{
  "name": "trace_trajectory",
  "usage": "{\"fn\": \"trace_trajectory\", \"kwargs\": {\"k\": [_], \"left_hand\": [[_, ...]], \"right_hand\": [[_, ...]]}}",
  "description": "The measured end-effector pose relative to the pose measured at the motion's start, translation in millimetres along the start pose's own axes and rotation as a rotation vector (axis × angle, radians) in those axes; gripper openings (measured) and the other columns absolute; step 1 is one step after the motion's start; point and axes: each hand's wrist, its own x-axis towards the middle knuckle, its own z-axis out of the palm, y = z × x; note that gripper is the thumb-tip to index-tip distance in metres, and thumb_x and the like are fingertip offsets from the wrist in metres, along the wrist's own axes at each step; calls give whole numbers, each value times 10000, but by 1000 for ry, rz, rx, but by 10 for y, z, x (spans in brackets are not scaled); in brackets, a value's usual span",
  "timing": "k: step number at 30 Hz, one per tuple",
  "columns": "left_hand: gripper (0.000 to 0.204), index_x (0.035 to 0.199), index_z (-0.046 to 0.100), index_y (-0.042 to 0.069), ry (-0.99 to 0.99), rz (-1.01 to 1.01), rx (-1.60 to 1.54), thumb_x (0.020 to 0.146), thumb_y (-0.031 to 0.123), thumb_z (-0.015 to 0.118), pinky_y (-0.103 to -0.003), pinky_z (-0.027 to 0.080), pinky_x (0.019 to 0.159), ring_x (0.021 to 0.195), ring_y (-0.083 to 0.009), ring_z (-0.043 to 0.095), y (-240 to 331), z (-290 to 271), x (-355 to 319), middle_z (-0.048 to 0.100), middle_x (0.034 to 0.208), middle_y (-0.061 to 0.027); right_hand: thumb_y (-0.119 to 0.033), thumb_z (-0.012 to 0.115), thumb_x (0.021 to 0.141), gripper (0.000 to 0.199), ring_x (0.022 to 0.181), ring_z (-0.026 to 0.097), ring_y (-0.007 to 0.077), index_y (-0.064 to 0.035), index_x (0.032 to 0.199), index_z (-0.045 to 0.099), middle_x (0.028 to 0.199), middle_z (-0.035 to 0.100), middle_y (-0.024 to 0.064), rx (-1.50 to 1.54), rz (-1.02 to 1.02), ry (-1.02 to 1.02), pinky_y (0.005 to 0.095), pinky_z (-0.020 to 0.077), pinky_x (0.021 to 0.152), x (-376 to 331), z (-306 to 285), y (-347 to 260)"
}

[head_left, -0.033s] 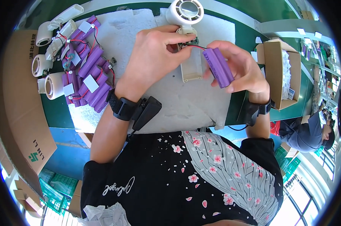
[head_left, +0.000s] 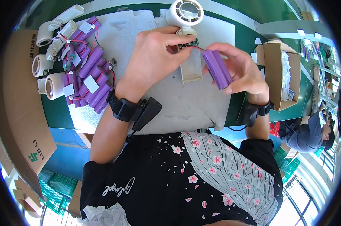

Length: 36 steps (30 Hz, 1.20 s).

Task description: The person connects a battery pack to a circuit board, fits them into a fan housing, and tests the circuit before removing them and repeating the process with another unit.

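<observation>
My left hand (head_left: 153, 52) is closed on the neck of a white handheld fan (head_left: 173, 14), its thumb and forefinger at a small green circuit board (head_left: 193, 42). What the fingertips pinch there is partly hidden. Below the board, the fan's open cream handle shell (head_left: 191, 72) points toward me. My right hand (head_left: 249, 73) holds a purple two-cell battery pack (head_left: 217, 69) above the mat, beside the handle. Red and black wires (head_left: 197, 47) run from the pack's upper end to the board under my left fingers.
A pile of purple battery packs (head_left: 89, 69) with white pads lies left on the white foam mat (head_left: 163, 109). Several fan heads (head_left: 54, 86) stand beside it. Cardboard boxes flank the bench: a large one (head_left: 18, 94) left, a smaller one (head_left: 272, 73) right. A seated person (head_left: 310, 132) is farther right.
The battery pack has tilted slightly in my right hand, its lower end dipping a little. My left hand stays in place at the board.
</observation>
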Motion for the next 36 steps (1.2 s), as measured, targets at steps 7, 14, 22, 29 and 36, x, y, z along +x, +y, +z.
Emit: {"fn": "trace_trajectory", "kwargs": {"k": [7,14,22,29,36], "left_hand": [[274,1063,742,115,9,26,39,791,85,738,-290,554,727,810,-252,718,-15,-4,-2,686,1121,-177],[273,1108,719,116,-88,15,35,836,98,704,-314,541,770,867,-308,702,-2,-80,15,659,1138,-216],[219,1048,719,62,-26,175,13,835,69,672,-369,524,689,770,-356,650,-68,-80,38,675,912,-181],[240,1097,710,96,-100,91,15,862,78,663,-329,521,699,802,-332,670,-15,-119,50,676,1021,-176],[233,1092,718,107,-107,72,47,863,95,681,-288,520,683,792,-291,688,-39,-99,39,691,1049,-166]], "right_hand": [[-50,845,524,884,1177,499,203,-12,1335,495,1259,548,82,-408,-270,72,362,430,967,41,61,109],[-60,852,555,735,1059,574,192,-46,1236,575,1191,590,85,-710,-350,237,337,468,908,104,279,190],[-33,854,553,699,971,611,254,-34,1207,606,1204,603,122,-1009,-525,342,356,526,867,173,410,225],[-27,858,571,641,967,627,278,-43,1177,649,1255,592,130,-1141,-551,398,364,551,855,101,507,240],[-28,858,577,560,950,641,273,-52,1106,673,1255,604,137,-1193,-598,430,353,562,797,91,505,290]]}}
